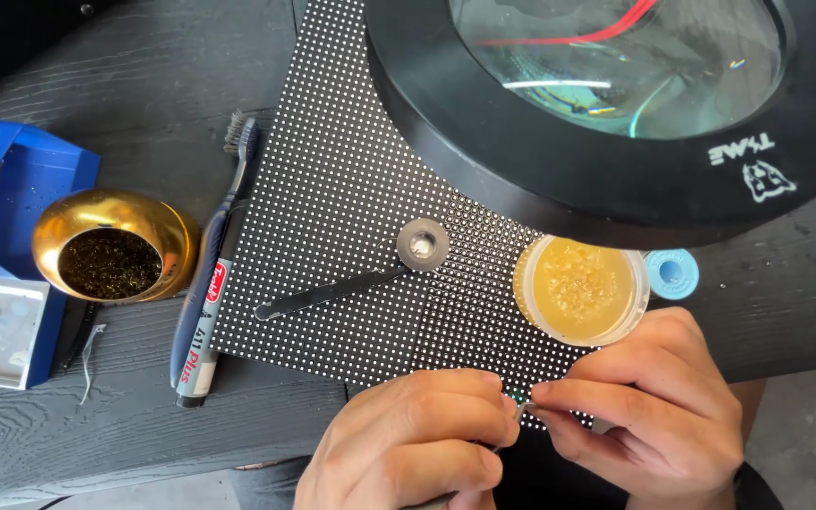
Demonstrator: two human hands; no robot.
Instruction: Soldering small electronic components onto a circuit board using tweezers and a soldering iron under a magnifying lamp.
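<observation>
My left hand (417,439) and my right hand (658,401) meet at the near edge of a black panel (332,217) covered in rows of white dots. Between the fingertips of both hands sits a thin metal tool tip (521,410), likely tweezers; its handle runs down under my left hand. My right hand pinches at the tip, touching the panel's edge. Just beyond my right hand stands a round open tin of amber paste (581,289).
A large black ring magnifier (616,104) hangs over the upper right. Black tweezers (328,294) and a grey ring (422,245) lie on the panel. A toothbrush (229,203), a marker (202,331), a gold bowl of brass wool (113,247), a blue stand (11,189) and a blue solder spool (671,274) are around.
</observation>
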